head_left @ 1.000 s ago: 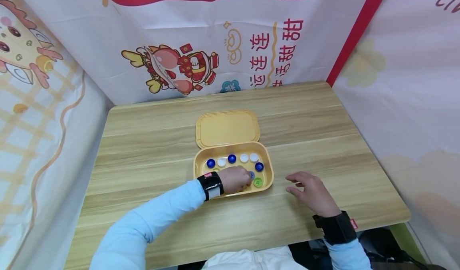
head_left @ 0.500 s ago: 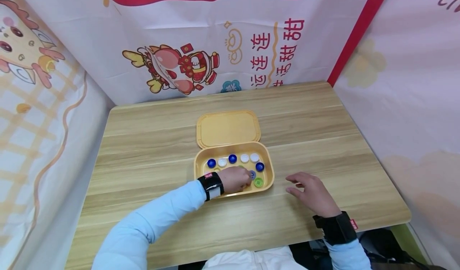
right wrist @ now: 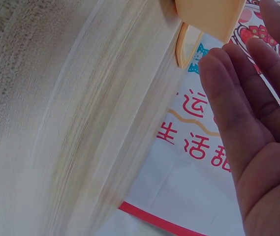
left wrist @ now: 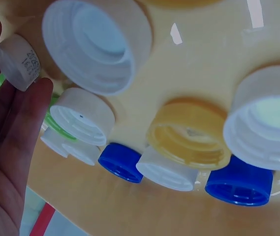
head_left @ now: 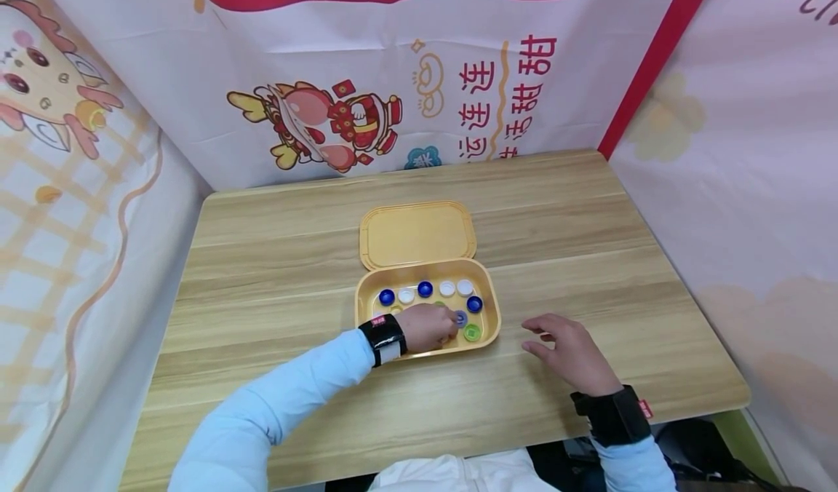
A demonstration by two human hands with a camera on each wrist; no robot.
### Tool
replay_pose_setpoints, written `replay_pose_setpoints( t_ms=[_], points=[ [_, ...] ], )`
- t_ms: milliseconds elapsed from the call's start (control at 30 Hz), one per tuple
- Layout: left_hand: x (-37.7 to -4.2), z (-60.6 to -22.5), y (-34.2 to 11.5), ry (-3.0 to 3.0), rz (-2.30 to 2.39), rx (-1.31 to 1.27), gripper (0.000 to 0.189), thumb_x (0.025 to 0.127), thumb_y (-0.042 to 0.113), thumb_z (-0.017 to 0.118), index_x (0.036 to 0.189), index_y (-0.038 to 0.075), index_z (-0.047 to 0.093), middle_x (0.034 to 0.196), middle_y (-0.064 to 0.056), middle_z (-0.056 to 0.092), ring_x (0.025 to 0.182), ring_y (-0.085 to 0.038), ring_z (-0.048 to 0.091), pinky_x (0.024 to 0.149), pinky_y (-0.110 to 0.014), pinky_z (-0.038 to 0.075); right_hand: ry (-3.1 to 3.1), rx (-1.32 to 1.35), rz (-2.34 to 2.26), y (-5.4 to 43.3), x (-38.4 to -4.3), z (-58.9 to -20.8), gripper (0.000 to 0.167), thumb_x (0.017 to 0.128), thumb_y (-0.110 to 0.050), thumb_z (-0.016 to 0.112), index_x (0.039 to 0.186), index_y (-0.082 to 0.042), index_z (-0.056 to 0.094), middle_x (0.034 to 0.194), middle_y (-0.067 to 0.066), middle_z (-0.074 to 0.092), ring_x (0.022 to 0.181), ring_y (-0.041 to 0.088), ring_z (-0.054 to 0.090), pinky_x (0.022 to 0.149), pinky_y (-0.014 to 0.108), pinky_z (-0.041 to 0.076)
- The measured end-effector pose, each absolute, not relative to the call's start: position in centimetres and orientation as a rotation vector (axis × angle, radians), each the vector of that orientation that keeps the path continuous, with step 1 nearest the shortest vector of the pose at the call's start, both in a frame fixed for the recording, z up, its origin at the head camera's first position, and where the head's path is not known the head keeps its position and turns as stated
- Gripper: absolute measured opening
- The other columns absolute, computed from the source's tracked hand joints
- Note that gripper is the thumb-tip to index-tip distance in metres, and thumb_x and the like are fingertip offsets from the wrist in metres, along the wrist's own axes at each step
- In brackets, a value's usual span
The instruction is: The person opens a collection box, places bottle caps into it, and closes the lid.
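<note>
A shallow yellow plastic box (head_left: 493,322) stands on the wooden table with several bottle caps inside. My left hand (head_left: 428,327) reaches into it and, in the left wrist view, pinches a pale bottle cap (left wrist: 17,63) with dark printed characters between thumb and fingers. Around that hand lie blue caps (head_left: 425,289), white caps (head_left: 447,288), a green cap (head_left: 472,332) and a yellow cap (left wrist: 191,132). Beyond the fingertips shows a bluish-purple cap (head_left: 461,319). To the right of the box, my right hand (head_left: 569,351) holds nothing, its fingers relaxed and slightly bent.
Directly behind the box lies its flat yellow lid (head_left: 419,236), close against the far rim. Printed white cloth (head_left: 314,33) hangs behind the table (head_left: 281,259) and along both sides. A black wrist strap (head_left: 615,415) sits on the right wrist.
</note>
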State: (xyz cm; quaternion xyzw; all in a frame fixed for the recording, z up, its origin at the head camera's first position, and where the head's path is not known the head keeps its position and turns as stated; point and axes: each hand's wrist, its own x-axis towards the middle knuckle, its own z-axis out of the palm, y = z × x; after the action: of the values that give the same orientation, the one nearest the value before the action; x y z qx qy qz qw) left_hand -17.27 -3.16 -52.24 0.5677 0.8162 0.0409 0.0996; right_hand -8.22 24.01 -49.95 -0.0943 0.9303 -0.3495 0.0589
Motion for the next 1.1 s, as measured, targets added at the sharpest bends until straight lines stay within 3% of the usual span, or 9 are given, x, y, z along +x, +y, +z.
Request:
replay_pose_setpoints(
  t_ms=[233,467,867,1100],
  points=[
    [-16.9,-50.4,-3.7,2.469,0.134,1.641,0.016,0.081,0.002,0.067,0.089,0.013,0.075,0.090,0.002,0.064,0.080,-0.010,0.059,0.064,-0.015,0.047,2.834,-0.291,-1.035,23.8,-8.3,-49.7,0.030,0.085,-0.011,0.076,0.113,-0.006,0.069,0.108,0.007,0.068,0.095,0.027,0.064,0.080,0.043,0.056],
    [-16.5,-48.1,-4.6,2.584,0.149,1.575,0.023,0.079,0.017,0.080,0.102,0.014,0.074,0.098,0.002,0.065,0.090,-0.011,0.061,0.076,-0.019,0.052,2.844,-0.316,-1.032,23.7,-8.6,-49.4,0.029,0.085,-0.010,0.076,0.112,-0.007,0.069,0.108,0.008,0.068,0.096,0.029,0.063,0.080,0.046,0.055],
    [-14.8,-45.8,-7.6,2.894,0.160,1.516,0.014,0.081,0.020,0.078,0.090,0.011,0.072,0.087,0.000,0.061,0.078,-0.013,0.058,0.060,-0.024,0.052,2.915,-0.435,-1.007,21.6,-9.8,-47.9,0.029,0.088,-0.017,0.073,0.115,-0.008,0.068,0.110,0.006,0.068,0.099,0.026,0.064,0.081,0.045,0.056],
    [-13.4,-45.4,-9.7,3.091,0.268,1.368,0.028,0.080,0.023,0.080,0.103,0.009,0.072,0.096,-0.005,0.066,0.087,-0.017,0.063,0.068,-0.028,0.055,2.975,-0.669,-1.014,19.5,-10.9,-47.2,0.033,0.087,-0.020,0.074,0.117,-0.010,0.066,0.110,0.005,0.067,0.100,0.020,0.064,0.082,0.039,0.056]
  ],
)
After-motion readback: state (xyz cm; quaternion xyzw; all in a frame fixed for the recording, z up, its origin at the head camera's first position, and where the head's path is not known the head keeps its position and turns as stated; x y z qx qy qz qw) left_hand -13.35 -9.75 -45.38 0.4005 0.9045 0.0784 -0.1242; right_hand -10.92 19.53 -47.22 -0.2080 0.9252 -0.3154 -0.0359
